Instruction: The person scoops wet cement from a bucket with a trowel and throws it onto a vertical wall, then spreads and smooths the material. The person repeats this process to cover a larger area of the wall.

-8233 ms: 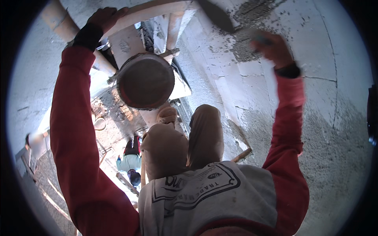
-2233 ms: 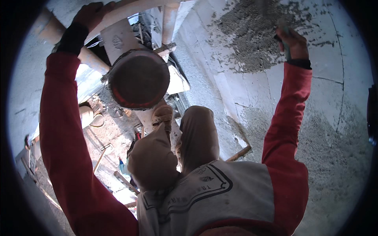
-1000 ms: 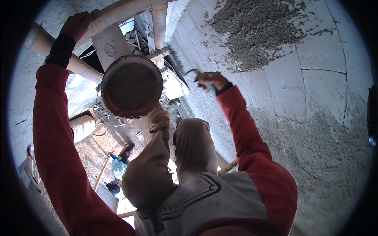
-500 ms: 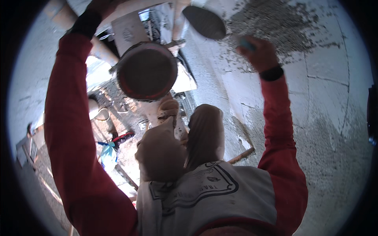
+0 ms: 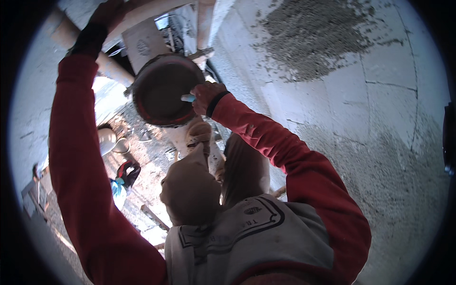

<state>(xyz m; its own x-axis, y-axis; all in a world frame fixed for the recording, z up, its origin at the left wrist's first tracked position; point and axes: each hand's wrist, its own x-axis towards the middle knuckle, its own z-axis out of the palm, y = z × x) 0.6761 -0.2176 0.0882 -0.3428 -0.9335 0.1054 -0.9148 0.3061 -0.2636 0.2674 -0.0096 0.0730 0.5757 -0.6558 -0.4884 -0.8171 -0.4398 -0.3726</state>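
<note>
My right hand (image 5: 208,97) is closed around the light blue handle of a trowel (image 5: 188,98) at the right side of a round dark tub (image 5: 138,105). Inside the tub, whose inner wall shows some red, lies grey mortar (image 5: 164,97). The trowel's blade cannot be made out against the dark mortar. At the upper left my left hand (image 5: 110,13) is closed on a wooden pole (image 5: 149,13); its fingertips are partly hidden. A rough patch of fresh grey mortar (image 5: 313,40) covers part of the pale block wall (image 5: 337,102) on the right.
Poles, including an upright one (image 5: 205,26), and a board (image 5: 142,42) surround the tub. My bent knees (image 5: 192,190) are below it. Far down on the littered ground are pale buckets (image 5: 107,140) and a blue and dark-red shape (image 5: 124,178) I cannot identify.
My right hand has swung the trowel left and down, from beside the wall's mortar patch to the tub. My left hand stays at the pole. The view has shifted slightly.
</note>
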